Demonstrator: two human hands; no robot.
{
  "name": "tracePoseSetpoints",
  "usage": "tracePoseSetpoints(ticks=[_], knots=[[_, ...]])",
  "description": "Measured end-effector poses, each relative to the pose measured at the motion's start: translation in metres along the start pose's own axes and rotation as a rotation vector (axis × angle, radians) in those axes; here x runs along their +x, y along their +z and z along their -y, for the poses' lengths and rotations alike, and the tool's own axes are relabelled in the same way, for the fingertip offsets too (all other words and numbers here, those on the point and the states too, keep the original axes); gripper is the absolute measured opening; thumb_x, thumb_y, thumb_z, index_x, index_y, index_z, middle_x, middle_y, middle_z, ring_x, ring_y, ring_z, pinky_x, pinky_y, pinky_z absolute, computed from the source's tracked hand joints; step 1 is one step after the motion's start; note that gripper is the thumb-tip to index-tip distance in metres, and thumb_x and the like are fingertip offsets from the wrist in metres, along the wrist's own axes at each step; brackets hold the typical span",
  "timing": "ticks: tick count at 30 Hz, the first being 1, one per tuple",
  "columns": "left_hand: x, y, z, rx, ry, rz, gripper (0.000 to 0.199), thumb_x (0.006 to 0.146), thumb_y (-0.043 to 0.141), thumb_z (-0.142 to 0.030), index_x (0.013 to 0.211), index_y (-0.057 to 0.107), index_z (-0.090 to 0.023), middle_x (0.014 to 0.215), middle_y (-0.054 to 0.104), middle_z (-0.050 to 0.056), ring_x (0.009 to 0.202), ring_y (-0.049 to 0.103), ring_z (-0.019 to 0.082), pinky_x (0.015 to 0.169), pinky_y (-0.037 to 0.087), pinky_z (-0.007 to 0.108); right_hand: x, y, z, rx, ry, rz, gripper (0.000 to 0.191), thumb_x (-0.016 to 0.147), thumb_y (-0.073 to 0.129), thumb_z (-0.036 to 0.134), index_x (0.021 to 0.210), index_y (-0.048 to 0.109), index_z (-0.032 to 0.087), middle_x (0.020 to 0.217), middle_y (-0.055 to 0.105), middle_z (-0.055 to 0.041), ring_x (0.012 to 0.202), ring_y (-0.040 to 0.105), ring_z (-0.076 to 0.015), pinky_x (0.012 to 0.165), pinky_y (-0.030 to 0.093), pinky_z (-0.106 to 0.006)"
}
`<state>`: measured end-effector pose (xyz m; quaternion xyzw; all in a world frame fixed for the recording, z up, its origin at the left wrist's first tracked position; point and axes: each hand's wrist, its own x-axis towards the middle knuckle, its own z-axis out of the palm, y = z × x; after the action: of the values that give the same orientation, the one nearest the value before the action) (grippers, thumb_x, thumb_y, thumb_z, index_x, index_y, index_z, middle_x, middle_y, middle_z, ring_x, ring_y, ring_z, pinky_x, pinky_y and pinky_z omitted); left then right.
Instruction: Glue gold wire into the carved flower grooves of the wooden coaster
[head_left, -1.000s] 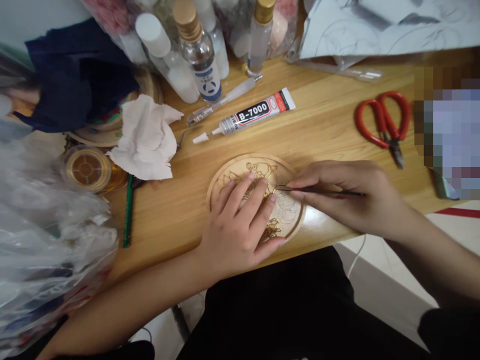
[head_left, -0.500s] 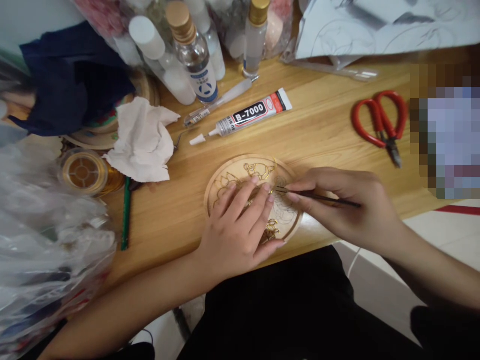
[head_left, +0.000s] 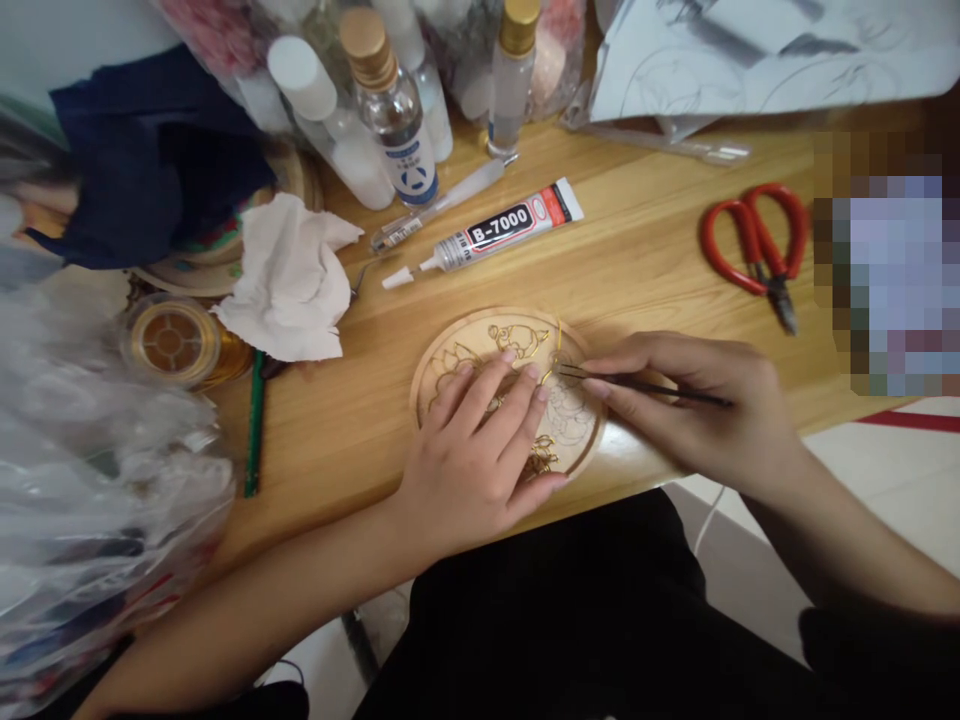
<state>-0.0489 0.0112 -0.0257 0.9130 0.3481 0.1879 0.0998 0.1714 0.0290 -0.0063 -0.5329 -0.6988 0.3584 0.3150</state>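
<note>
A round wooden plaque (head_left: 587,455) with a raised rim lies near the table's front edge. Gold wire outlines (head_left: 525,342) cover parts of it, and fine drawn lines show on its right side. My left hand (head_left: 480,450) rests flat across the plaque, fingers spread, hiding its middle. From the right, my right hand (head_left: 690,400) pinches dark tweezers (head_left: 652,386), whose tips are over the plaque just right of my left fingertips. A short gold wire (head_left: 550,374) lies beside those fingertips; whether the tips touch it is too small to tell.
Behind the plaque lies a B-7000 glue tube (head_left: 502,228). Red-handled cutters (head_left: 757,250) are at right. Bottles (head_left: 401,130) stand at the back. Crumpled tissue (head_left: 289,275), a wire spool (head_left: 176,342), a green pencil (head_left: 255,430) and plastic bags (head_left: 97,480) are at left.
My right hand and the tweezers have shifted slightly right, uncovering more of the gold wire by my left fingertips. My left hand stays on the plaque.
</note>
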Motion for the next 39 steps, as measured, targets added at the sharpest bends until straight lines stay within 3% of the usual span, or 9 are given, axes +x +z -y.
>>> tracePoseSetpoints(ticks=[11, 15, 25, 33, 39], knots=[[0.003, -0.001, 0.001, 0.041, 0.013, -0.013, 0.052, 0.093, 0.053, -0.048, 0.118, 0.064, -0.003, 0.128, 0.065, 0.017, 0.124, 0.056, 0.036, 0.102, 0.045, 0.051, 0.005, -0.001, -0.001, -0.007, -0.097, 0.028, 0.011, 0.082, 0.073, 0.023, 0.092, 0.070, 0.026, 0.080, 0.074, -0.0001, 0.066, 0.069, -0.0147, 0.054, 0.056, -0.027], [0.002, -0.001, 0.001, 0.035, 0.013, -0.005, 0.053, 0.092, 0.055, -0.048, 0.119, 0.064, -0.003, 0.129, 0.064, 0.017, 0.125, 0.055, 0.036, 0.102, 0.044, 0.051, 0.003, 0.000, 0.000, -0.029, -0.069, 0.025, 0.006, 0.083, 0.071, 0.023, 0.089, 0.070, 0.024, 0.076, 0.073, -0.0007, 0.064, 0.068, -0.0142, 0.051, 0.053, -0.026], [0.001, -0.002, 0.000, 0.023, -0.005, 0.018, 0.053, 0.092, 0.054, -0.047, 0.122, 0.062, -0.003, 0.131, 0.063, 0.017, 0.128, 0.053, 0.036, 0.104, 0.043, 0.051, -0.011, 0.017, 0.015, -0.066, 0.066, -0.136, 0.007, 0.083, 0.070, 0.020, 0.090, 0.070, 0.019, 0.079, 0.073, -0.0005, 0.067, 0.068, -0.0113, 0.054, 0.053, -0.021], [0.001, -0.002, 0.000, 0.033, -0.010, 0.021, 0.053, 0.093, 0.052, -0.047, 0.120, 0.064, -0.004, 0.132, 0.063, 0.014, 0.126, 0.055, 0.036, 0.104, 0.043, 0.051, -0.024, 0.034, 0.025, -0.203, 0.039, -0.258, 0.014, 0.082, 0.070, 0.014, 0.094, 0.067, 0.020, 0.080, 0.072, 0.0010, 0.069, 0.065, -0.0104, 0.062, 0.053, -0.023], [0.000, -0.001, -0.001, 0.023, -0.013, 0.018, 0.053, 0.093, 0.054, -0.047, 0.122, 0.063, -0.003, 0.134, 0.062, 0.015, 0.127, 0.053, 0.036, 0.105, 0.042, 0.052, -0.029, 0.041, 0.023, -0.176, 0.095, -0.307, 0.017, 0.082, 0.069, 0.015, 0.098, 0.067, 0.022, 0.086, 0.073, -0.0003, 0.074, 0.068, -0.0128, 0.064, 0.055, -0.025]])
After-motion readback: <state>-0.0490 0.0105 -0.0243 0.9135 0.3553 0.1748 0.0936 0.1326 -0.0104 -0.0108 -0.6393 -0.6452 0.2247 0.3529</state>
